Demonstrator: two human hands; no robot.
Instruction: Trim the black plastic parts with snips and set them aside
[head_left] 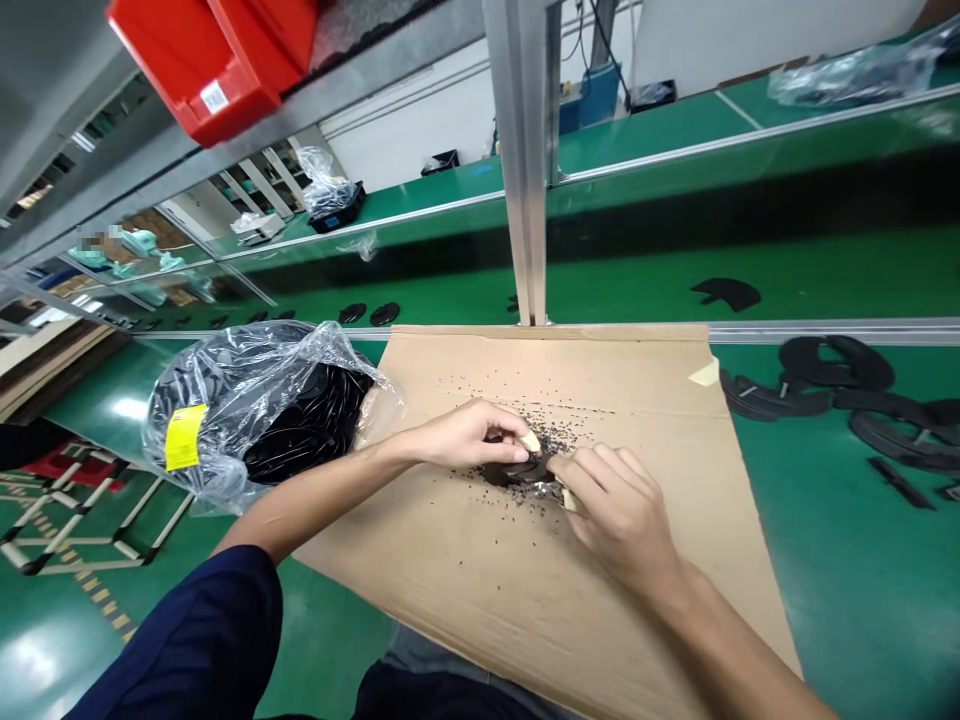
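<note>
Peeling step, as I judge it: my left hand [465,437] and right hand [615,515] pinch a black foam piece [510,472] above the cardboard sheet [450,570], and lifting its pale backing strip [531,441] seems needed next.

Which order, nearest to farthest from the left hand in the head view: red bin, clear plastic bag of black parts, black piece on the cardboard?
From the left hand:
1. black piece: under the fingertips, on the cardboard.
2. clear plastic bag: just left of the hand.
3. red bin: far up, top left.
</note>
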